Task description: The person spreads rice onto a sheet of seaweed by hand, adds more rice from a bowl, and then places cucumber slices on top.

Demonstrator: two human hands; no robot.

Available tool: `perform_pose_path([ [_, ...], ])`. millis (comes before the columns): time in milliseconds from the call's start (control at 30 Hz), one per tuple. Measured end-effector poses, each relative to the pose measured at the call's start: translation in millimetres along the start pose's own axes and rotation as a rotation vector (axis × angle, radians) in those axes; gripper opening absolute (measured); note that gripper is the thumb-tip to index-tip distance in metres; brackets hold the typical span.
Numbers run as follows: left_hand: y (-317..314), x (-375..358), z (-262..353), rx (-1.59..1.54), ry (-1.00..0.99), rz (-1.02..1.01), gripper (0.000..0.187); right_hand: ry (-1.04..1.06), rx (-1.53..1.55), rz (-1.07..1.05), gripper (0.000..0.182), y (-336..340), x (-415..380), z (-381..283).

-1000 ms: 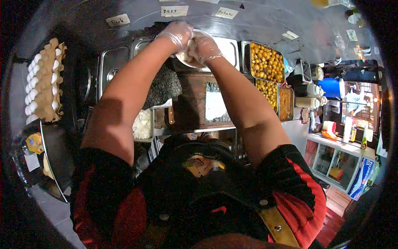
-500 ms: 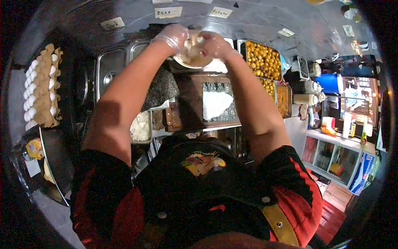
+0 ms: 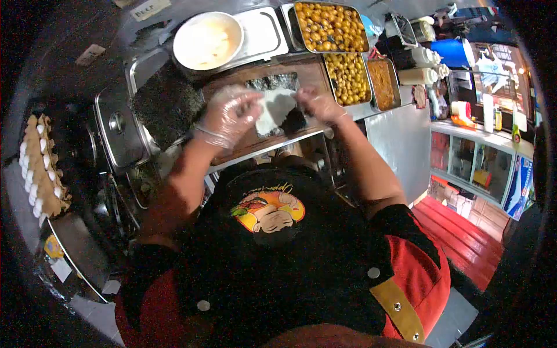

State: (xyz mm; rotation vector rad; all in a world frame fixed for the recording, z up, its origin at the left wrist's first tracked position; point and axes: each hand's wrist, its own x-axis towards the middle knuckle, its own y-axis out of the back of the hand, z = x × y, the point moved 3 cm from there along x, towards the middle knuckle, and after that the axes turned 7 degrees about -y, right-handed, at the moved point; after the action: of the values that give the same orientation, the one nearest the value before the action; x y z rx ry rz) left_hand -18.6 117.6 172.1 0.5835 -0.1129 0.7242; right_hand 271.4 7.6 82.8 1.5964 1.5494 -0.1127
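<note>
Both hands wear thin clear gloves. The left hand (image 3: 229,116) is spread open, with its fingers lying flat on the white rice (image 3: 274,109). The right hand (image 3: 318,104) is partly open too, and its fingertips press on the far side of the rice. The rice lies on a dark seaweed sheet (image 3: 278,87) on the wooden board (image 3: 243,145), near the front edge of the surface. A white bowl (image 3: 208,40) sits behind the board.
</note>
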Motion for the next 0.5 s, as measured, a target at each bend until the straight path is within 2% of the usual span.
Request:
perform_pose_path([
  [33,-29,-16,-14,-0.118,0.194,-0.085,0.026,-0.083,-0.157,-0.012,0.052,-13,-3,19],
  [67,-50,-30,-28,-0.119,0.203,-0.096,0.026,0.004,-0.237,0.033,0.051,-28,-10,21],
  [133,-84,-51,-63,-0.051,0.385,-0.138,0.028,0.184,-0.303,0.112,0.050,-56,-11,17],
  [200,-101,-60,-79,0.013,0.395,-0.148,0.030,0.354,-0.282,0.147,0.053,-80,-13,9],
  [267,-116,-72,-109,0.050,0.405,-0.176,0.037,0.434,-0.288,0.083,0.055,-92,-10,7],
  [300,-117,-73,-105,0.056,0.421,-0.179,0.037,0.513,-0.303,0.030,0.058,-96,-12,4],
  [333,-117,-74,-100,0.074,0.404,-0.201,0.039,0.511,-0.345,0.047,0.045,-95,-16,4],
  [400,-120,-72,-92,0.150,0.416,-0.291,0.044,0.586,-0.299,0.047,0.048,-87,-19,4],
  [433,-121,-72,-85,0.156,0.429,-0.289,0.044,0.651,-0.259,0.056,0.050,-83,-22,4],
  [500,-126,-77,-73,0.127,0.390,-0.238,0.046,0.711,-0.233,0.064,0.044,-78,-20,8],
])
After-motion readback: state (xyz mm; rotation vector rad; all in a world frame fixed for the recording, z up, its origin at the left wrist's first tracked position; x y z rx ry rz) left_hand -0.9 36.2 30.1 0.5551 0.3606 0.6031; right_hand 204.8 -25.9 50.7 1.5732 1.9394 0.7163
